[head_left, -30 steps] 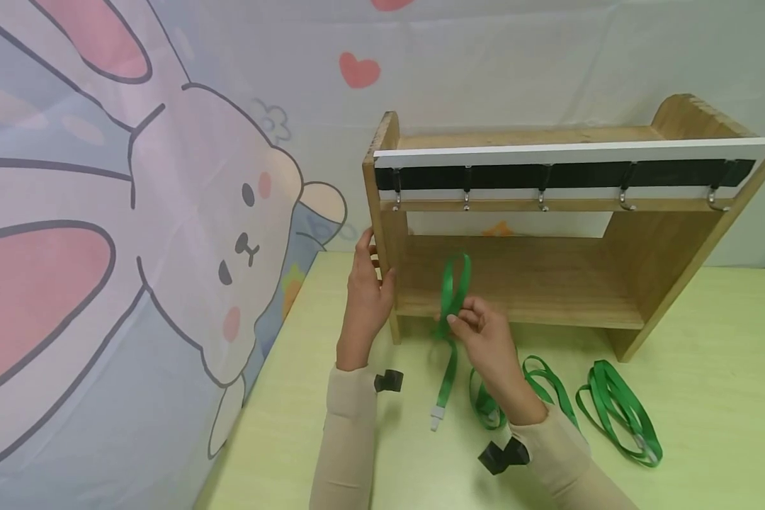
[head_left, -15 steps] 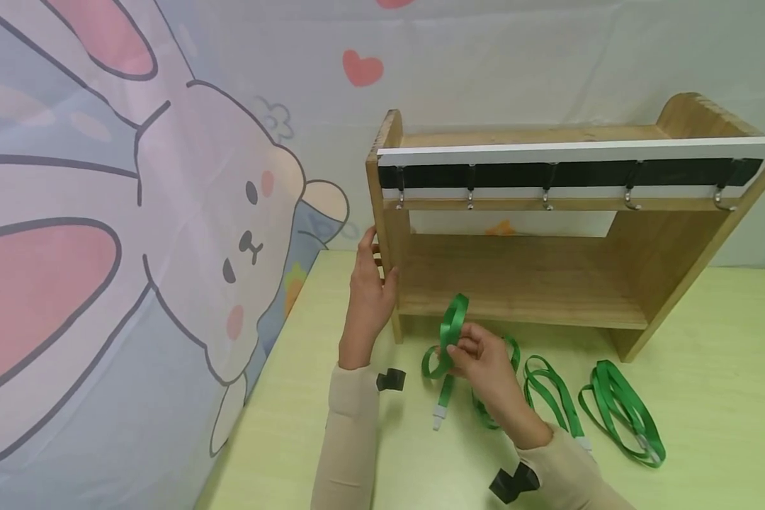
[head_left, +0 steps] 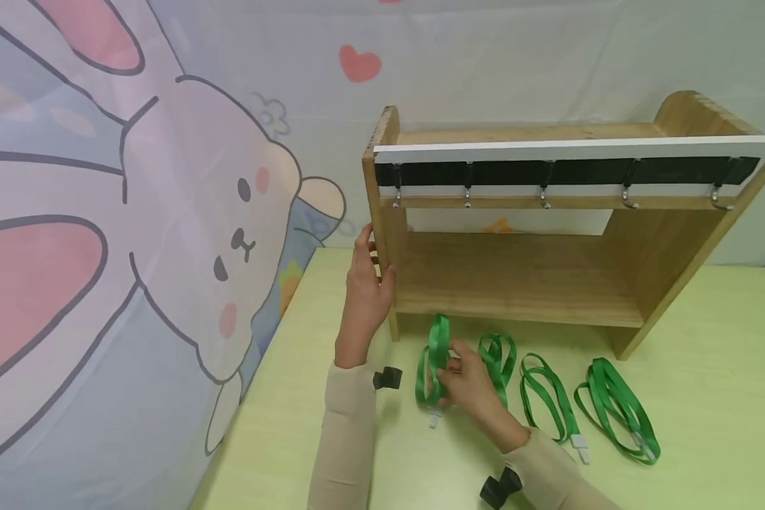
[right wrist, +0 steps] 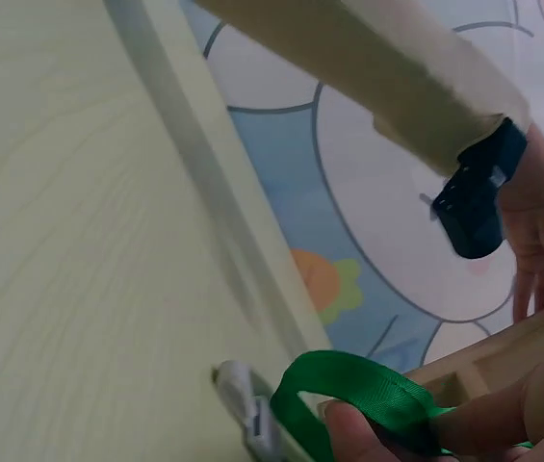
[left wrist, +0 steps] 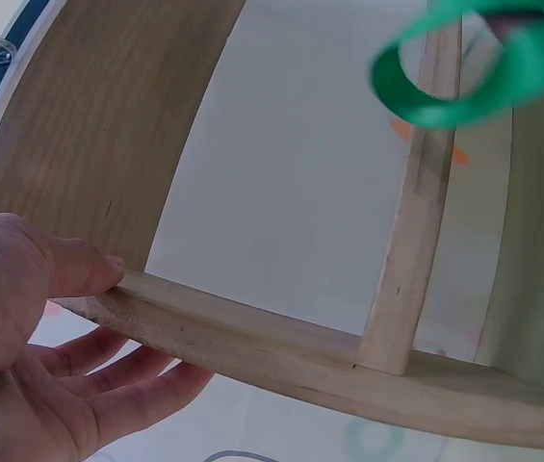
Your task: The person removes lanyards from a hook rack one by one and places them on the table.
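Note:
My left hand (head_left: 365,301) grips the left side panel (head_left: 375,184) of a small wooden shelf. In the left wrist view, the thumb lies on one face of the panel (left wrist: 243,337) and the fingers on the other. Low over the table, in front of the shelf's left end, my right hand (head_left: 474,389) pinches a looped green lanyard (head_left: 440,340). Its pale plastic clip (head_left: 433,418) hangs at the lower end. The right wrist view shows thumb and finger around the green ribbon (right wrist: 358,380), the clip (right wrist: 260,433) beside them.
To the right of my right hand lie three more green lanyards: one partly behind the hand (head_left: 499,358), a middle lanyard (head_left: 545,389) and a far-right lanyard (head_left: 621,414). Several metal hooks (head_left: 545,195) line the shelf's front strip. A cartoon cloth backdrop (head_left: 185,212) stands at the left and behind.
My right hand has lowered the lanyard from the shelf's lower board toward the table, drawing it nearer and slightly left. Its loop has sunk. The left hand keeps its place on the panel.

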The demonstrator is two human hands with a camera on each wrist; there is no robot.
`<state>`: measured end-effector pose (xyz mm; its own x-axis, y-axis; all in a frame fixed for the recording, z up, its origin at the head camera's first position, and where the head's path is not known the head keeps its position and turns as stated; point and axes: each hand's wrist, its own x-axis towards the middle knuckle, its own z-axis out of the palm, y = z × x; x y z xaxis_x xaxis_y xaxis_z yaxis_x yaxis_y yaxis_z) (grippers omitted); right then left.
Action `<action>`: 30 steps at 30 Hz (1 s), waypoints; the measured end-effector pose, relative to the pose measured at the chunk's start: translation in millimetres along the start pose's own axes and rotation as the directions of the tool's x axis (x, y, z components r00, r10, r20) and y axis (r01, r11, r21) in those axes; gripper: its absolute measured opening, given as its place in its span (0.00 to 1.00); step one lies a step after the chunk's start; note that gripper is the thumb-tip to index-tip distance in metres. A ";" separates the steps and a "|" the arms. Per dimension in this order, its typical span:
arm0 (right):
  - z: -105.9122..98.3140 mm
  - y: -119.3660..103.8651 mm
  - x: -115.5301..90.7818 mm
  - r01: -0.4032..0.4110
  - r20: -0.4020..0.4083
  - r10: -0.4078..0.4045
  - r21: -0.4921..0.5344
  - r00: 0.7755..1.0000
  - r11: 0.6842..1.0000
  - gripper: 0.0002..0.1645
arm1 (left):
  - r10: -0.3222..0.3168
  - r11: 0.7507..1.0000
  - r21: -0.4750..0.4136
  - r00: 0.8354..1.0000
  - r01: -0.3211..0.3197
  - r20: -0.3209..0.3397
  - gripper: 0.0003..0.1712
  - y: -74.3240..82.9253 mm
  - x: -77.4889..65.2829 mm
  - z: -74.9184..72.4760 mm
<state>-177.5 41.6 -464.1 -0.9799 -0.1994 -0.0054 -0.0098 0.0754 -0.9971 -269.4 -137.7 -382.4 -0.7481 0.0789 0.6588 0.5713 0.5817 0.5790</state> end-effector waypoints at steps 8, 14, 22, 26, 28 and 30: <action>3.4 15.1 5.7 -0.060 0.049 0.061 -0.024 0.997 0.998 0.29 | -0.001 1.000 -0.003 1.000 0.001 0.005 0.41 0.4 -0.5 0.2; 6.7 17.1 10.7 -0.083 0.009 0.084 -0.077 0.996 0.994 0.39 | 0.003 1.000 -0.004 1.000 -0.003 0.004 0.40 1.5 0.0 -0.9; 4.3 23.7 16.8 -0.103 0.023 0.106 -0.097 0.994 0.990 0.46 | -0.004 1.000 -0.010 1.000 0.004 0.010 0.41 1.6 -0.8 0.0; 2.5 23.8 19.8 -0.113 0.029 0.117 -0.102 0.993 0.988 0.45 | -0.007 1.000 -0.018 1.000 0.007 0.013 0.40 1.8 -0.9 -0.5; 1.3 21.5 20.5 -0.109 0.031 0.115 -0.153 0.993 0.982 0.44 | -0.002 1.000 -0.024 1.000 0.003 0.009 0.40 1.7 -0.5 -1.0; -0.4 17.1 20.4 -0.081 0.025 0.090 -0.255 0.996 0.963 0.42 | 0.003 1.000 -0.027 1.000 -0.003 0.004 0.40 1.4 0.2 -1.5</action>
<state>-197.7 39.3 -481.3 -0.9716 -0.2158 -0.0972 0.0190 0.3383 -0.9409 -268.3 -138.1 -380.8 -0.7475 0.0836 0.6590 0.5825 0.5593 0.5897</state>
